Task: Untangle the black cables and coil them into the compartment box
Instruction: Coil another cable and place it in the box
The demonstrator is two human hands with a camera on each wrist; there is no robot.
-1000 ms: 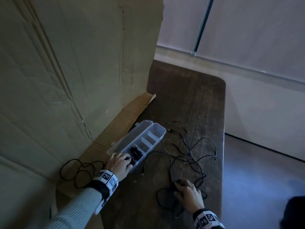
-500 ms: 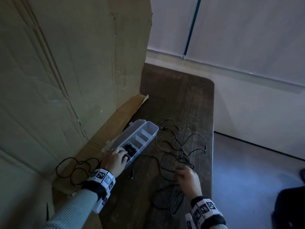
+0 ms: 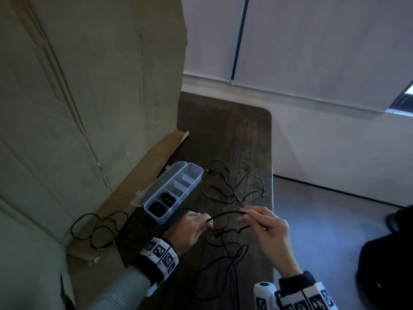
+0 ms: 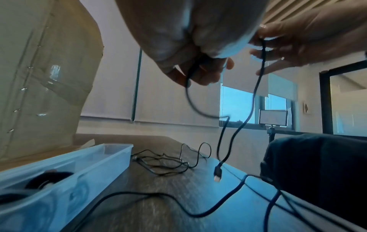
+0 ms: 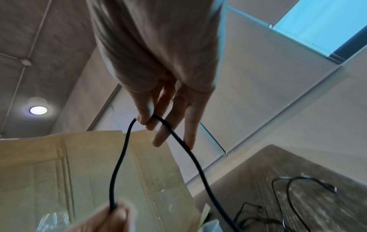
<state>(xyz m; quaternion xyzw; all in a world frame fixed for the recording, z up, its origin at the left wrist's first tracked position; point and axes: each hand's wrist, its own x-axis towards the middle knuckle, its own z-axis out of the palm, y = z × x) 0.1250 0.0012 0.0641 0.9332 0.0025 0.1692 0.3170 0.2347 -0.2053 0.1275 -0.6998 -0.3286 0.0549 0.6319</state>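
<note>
Just in front of the compartment box (image 3: pixel 176 191), left hand (image 3: pixel 192 229) and right hand (image 3: pixel 266 227) each pinch the black cable (image 3: pixel 225 213), which looks limp, light and best gripped near its plug.

The person wears a pale ribbed knit sleeve (image 3: pixel 116 287) on the left arm, ending in a dark cuff (image 3: pixel 147 268). Just beyond that cuff, toward the left hand (image 3: pixel 190 229), a white wristband (image 3: pixel 159 253) carries black square-patterned marker tiles. The right wrist bears a like band (image 3: pixel 308 297) with the same tiles below a dark cuff, and a white rounded device (image 3: pixel 263 294) sits beside that band.
</note>
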